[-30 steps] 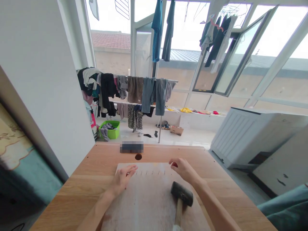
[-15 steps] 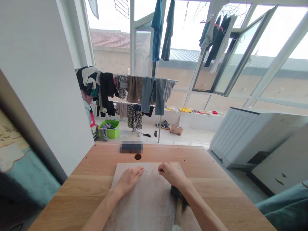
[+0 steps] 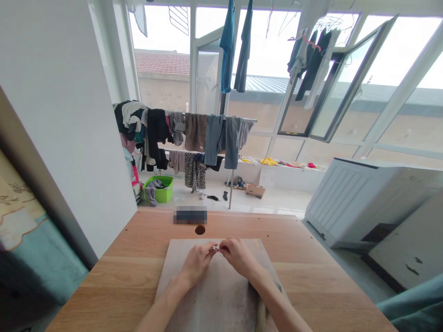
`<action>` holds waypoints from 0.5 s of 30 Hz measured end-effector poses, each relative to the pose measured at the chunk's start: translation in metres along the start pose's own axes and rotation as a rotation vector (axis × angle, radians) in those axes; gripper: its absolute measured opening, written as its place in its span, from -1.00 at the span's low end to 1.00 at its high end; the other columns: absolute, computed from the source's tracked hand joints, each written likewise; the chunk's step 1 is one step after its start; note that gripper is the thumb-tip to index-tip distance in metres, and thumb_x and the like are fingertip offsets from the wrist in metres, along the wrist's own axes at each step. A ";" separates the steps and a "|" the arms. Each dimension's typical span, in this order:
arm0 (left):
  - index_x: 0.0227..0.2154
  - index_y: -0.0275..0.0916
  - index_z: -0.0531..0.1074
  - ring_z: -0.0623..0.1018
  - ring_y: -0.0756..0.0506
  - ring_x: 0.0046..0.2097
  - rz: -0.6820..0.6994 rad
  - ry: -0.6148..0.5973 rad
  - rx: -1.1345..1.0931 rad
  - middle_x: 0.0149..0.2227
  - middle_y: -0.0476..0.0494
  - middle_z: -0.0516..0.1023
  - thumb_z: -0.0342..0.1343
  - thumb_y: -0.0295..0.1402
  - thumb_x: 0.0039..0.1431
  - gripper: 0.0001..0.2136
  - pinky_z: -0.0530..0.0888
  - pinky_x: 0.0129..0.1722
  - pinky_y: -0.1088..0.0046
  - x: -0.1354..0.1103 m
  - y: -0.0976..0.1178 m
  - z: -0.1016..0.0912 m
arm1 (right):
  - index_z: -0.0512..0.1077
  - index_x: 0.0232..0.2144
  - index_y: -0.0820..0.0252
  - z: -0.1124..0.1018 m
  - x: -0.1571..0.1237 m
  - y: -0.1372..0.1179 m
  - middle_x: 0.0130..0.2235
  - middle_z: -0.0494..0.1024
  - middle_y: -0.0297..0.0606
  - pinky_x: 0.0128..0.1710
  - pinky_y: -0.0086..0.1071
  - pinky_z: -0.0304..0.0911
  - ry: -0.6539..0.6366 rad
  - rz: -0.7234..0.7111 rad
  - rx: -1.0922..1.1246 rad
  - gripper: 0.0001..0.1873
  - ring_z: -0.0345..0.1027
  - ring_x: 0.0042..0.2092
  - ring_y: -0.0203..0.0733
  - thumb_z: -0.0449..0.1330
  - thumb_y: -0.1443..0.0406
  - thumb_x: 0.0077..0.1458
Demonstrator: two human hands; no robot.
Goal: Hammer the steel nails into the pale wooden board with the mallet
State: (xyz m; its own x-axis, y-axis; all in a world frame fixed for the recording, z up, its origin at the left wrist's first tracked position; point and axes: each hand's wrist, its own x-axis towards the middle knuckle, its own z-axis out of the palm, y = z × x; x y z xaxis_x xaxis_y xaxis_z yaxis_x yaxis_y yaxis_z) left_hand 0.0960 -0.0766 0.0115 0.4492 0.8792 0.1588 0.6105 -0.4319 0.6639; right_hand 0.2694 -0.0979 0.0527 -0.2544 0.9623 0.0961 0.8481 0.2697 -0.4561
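Note:
My left hand [image 3: 199, 263] is closed in a pinch over the far part of a pale board [image 3: 207, 299]. Small shiny metal pieces, which look like nails [image 3: 214, 248], show at its fingertips. Right beside it my right hand [image 3: 237, 256] is also closed, thumb and finger pressed together at the left hand's fingertips; whatever it pinches is too small to make out. Under my right forearm lies a hammer [image 3: 260, 313] with a wooden handle, its dark head mostly covered by the arm.
The board lies on a wooden table [image 3: 114, 272] with a round hole [image 3: 200, 229] near its far edge. A blurred dark box-shaped item [image 3: 190, 215] stands behind the hole. Beyond are a laundry rack [image 3: 242, 121], a green basket [image 3: 166, 191] and a white cabinet-like unit [image 3: 339, 198].
My hands have come together, the left moving right and the right moving slightly left. Thin upright nail-like pieces seen between them before are now mostly hidden. The view has tilted slightly.

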 end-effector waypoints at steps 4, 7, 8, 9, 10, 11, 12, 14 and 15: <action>0.11 -0.04 0.46 0.63 -0.16 -0.02 0.096 0.071 -0.096 -0.06 -0.10 0.66 -0.11 -0.19 0.41 -0.65 0.50 -0.08 0.47 -0.011 0.008 -0.008 | 0.60 -0.39 0.17 -0.010 -0.012 -0.011 -0.35 0.64 -0.25 -0.26 -0.44 0.29 0.099 -0.030 0.094 -0.73 0.46 -0.31 -0.24 0.12 0.41 0.26; 0.19 -0.02 0.38 0.64 -0.13 -0.03 0.156 0.030 -0.080 0.00 -0.07 0.64 -0.13 -0.19 0.43 -0.63 0.52 -0.08 0.49 -0.023 0.011 -0.011 | 0.62 -0.36 0.15 -0.006 -0.024 -0.016 -0.33 0.63 -0.27 -0.27 -0.47 0.32 0.090 -0.065 0.175 -0.74 0.49 -0.32 -0.23 0.12 0.41 0.23; 0.20 -0.02 0.36 0.63 -0.13 -0.01 0.164 0.011 -0.060 0.03 -0.07 0.62 -0.13 -0.18 0.43 -0.63 0.51 -0.05 0.47 -0.027 0.011 -0.012 | 0.62 -0.31 0.14 -0.003 -0.028 -0.017 -0.30 0.64 -0.26 -0.26 -0.49 0.34 0.077 -0.075 0.201 -0.76 0.51 -0.30 -0.23 0.13 0.41 0.22; 0.22 -0.04 0.35 0.61 -0.15 0.02 0.164 -0.001 -0.034 0.06 -0.09 0.60 -0.12 -0.15 0.43 -0.61 0.51 -0.02 0.44 -0.032 0.010 -0.014 | 0.62 -0.22 0.13 -0.001 -0.033 -0.018 -0.26 0.65 -0.26 -0.24 -0.49 0.36 0.063 -0.082 0.223 -0.76 0.53 -0.27 -0.22 0.15 0.41 0.20; 0.22 -0.06 0.34 0.59 -0.16 0.07 0.157 -0.002 -0.004 0.10 -0.11 0.58 -0.10 -0.13 0.42 -0.60 0.50 0.03 0.40 -0.037 0.008 -0.017 | 0.60 -0.12 0.12 0.001 -0.037 -0.018 -0.21 0.66 -0.25 -0.21 -0.49 0.39 0.052 -0.085 0.240 -0.72 0.55 -0.25 -0.22 0.17 0.41 0.18; 0.23 -0.09 0.33 0.57 -0.18 0.09 0.143 0.012 0.028 0.13 -0.14 0.55 -0.08 -0.11 0.41 -0.58 0.48 0.07 0.36 -0.044 0.005 -0.020 | 0.57 -0.03 0.11 0.001 -0.043 -0.017 -0.16 0.66 -0.24 -0.18 -0.47 0.41 0.045 -0.084 0.250 -0.66 0.57 -0.24 -0.21 0.18 0.41 0.16; 0.23 -0.10 0.33 0.57 -0.18 0.08 0.122 0.037 0.060 0.15 -0.16 0.53 -0.07 -0.10 0.40 -0.57 0.49 0.08 0.32 -0.051 0.002 -0.025 | 0.53 0.03 0.11 0.001 -0.050 -0.015 -0.12 0.66 -0.22 -0.16 -0.44 0.43 0.040 -0.076 0.254 -0.62 0.58 -0.24 -0.19 0.18 0.40 0.16; 0.21 -0.10 0.34 0.63 -0.14 -0.03 0.084 0.107 0.122 0.16 -0.17 0.52 -0.07 -0.15 0.41 -0.60 0.53 0.04 0.31 -0.069 -0.009 -0.036 | 0.53 0.04 0.09 -0.003 -0.070 -0.005 -0.09 0.66 -0.19 -0.13 -0.36 0.45 0.073 -0.059 0.241 -0.64 0.59 -0.26 -0.16 0.15 0.35 0.21; 0.20 -0.08 0.36 0.64 -0.11 -0.10 0.075 0.140 0.156 0.14 -0.16 0.53 -0.07 -0.19 0.41 -0.63 0.55 0.01 0.32 -0.080 -0.016 -0.041 | 0.54 0.01 0.06 -0.006 -0.083 0.004 -0.09 0.67 -0.19 -0.14 -0.34 0.46 0.112 -0.053 0.228 -0.67 0.59 -0.27 -0.16 0.12 0.30 0.24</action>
State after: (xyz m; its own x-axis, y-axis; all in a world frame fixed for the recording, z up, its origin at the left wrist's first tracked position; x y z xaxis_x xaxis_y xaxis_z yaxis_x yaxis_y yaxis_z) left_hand 0.0230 -0.1320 0.0182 0.4087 0.8581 0.3108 0.6773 -0.5135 0.5269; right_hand 0.2961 -0.1763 0.0480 -0.2319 0.9484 0.2162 0.7054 0.3170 -0.6340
